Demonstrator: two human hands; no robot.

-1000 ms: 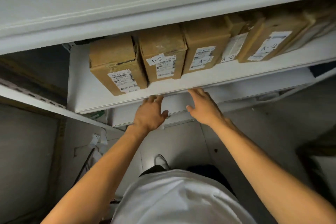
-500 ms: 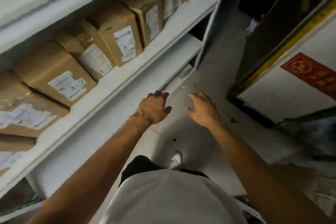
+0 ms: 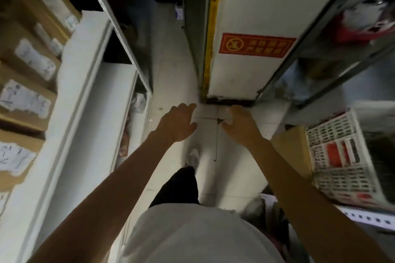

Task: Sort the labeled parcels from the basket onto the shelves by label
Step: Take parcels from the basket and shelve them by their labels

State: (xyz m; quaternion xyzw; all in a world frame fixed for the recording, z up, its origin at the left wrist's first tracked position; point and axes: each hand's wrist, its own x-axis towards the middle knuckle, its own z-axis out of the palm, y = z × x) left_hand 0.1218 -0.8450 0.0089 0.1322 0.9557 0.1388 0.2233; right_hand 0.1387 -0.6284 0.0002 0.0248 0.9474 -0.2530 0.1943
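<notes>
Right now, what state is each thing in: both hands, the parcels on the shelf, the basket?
left hand: open, holding nothing, over the floor.
right hand: open, holding nothing, over the floor.
shelved parcels: standing on the white shelf, labels facing out, print blurred.
white basket: at right, untouched; contents unclear.
brown box: beside the basket, untouched.

Two bare hands are showing, the left hand (image 3: pixel 178 124) and the right hand (image 3: pixel 239 126), both holding nothing. At least five brown cardboard parcels with white labels (image 3: pixel 27 57) are sitting on the white metal shelf (image 3: pixel 72 83) at left; blur is making an exact count uncertain. One white slatted plastic basket (image 3: pixel 339 156) is standing at right. One red rectangular sign (image 3: pixel 256 46) is showing on the pillar.
</notes>
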